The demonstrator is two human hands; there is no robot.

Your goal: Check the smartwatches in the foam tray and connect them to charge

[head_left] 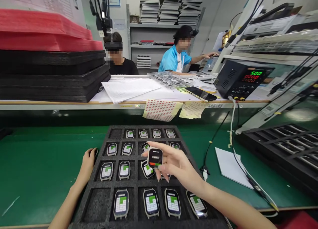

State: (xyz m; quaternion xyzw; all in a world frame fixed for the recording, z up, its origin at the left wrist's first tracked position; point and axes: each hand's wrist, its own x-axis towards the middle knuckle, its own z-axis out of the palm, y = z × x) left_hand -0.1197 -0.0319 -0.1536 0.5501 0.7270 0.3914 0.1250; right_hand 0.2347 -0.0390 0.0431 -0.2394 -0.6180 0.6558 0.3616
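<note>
My right hand [177, 162] is above the tray, its thumb and fingers closed on a smartwatch body [155, 157] without a strap. The watch's dark screen shows small text with red and green at the bottom. Below is a black foam tray [98, 202] with strapless smartwatches in its compartments, such as one at the front [121, 203]; most screens show white and green blocks. My hand and forearm cover part of some watches. At the tray's left edge, my left hand [88, 159] is closed, fingers curled around something dark and mostly hidden.
A second foam tray of watches [285, 139] lies right, near a white pad [233, 166] and loose cables [211, 139]. Above the green mat, a shelf [119, 103] holds stacked foam trays [49, 73], papers, a phone [201, 93] and a power supply [243, 78]. Two people sit beyond.
</note>
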